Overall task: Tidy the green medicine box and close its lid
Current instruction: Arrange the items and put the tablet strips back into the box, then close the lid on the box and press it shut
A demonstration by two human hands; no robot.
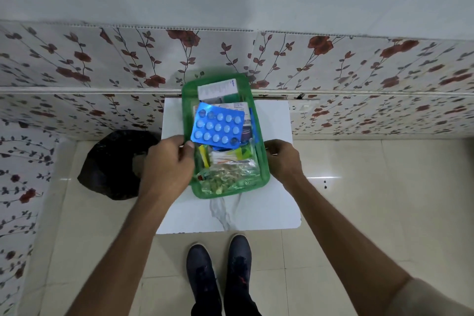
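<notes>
The green medicine box (264, 161) stands open on a small white table (272, 213), its far end tilted towards the wall. Inside lie a blue blister sheet of white pills (218, 127), a white carton (218, 90) at the far end, and clear packets of tablets (228, 174) at the near end. My left hand (166, 161) grips the box's left rim, thumb over the edge beside the blue sheet. On the opposite side, my right hand (283, 159) holds the right rim. No lid shows clearly; a blurred green edge (205, 72) lies behind the box.
A black plastic bag (112, 164) sits on the floor left of the table. A flower-patterned wall (102, 64) runs right behind the table. My two dark shoes (218, 264) stand on beige floor tiles just before the table's near edge.
</notes>
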